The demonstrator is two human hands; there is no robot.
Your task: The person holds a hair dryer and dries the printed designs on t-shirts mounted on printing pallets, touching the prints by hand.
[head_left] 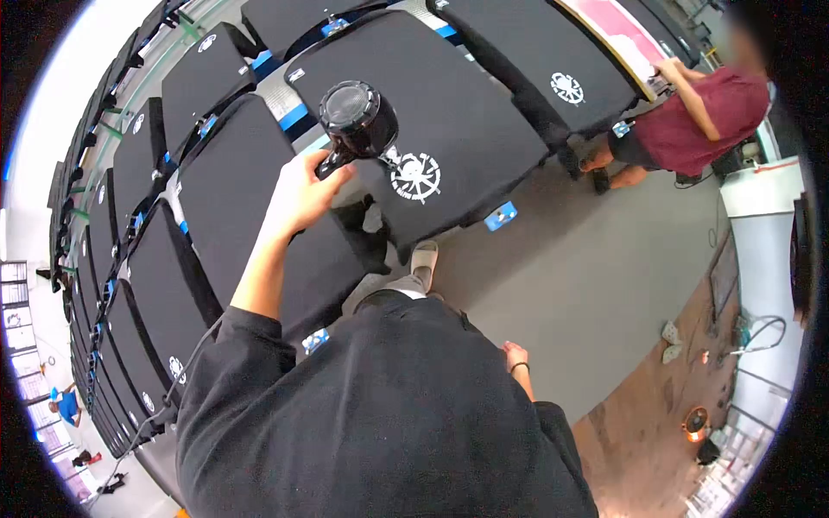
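My left hand is wrapped round the handle of a black hair dryer, held above a black fabric panel. The dryer's round mesh end faces up towards me. Just below and right of it, a white round print shows on the panel; the dryer covers part of the fabric behind it. My right hand hangs low at my side over the floor, with a dark band at the wrist. It appears loosely open, and nothing shows in it.
Rows of black fabric panels with white prints run along the left. A person in a maroon top at upper right holds a frame with a pink surface. A grey cord trails past my left arm. Slippers lie on the right.
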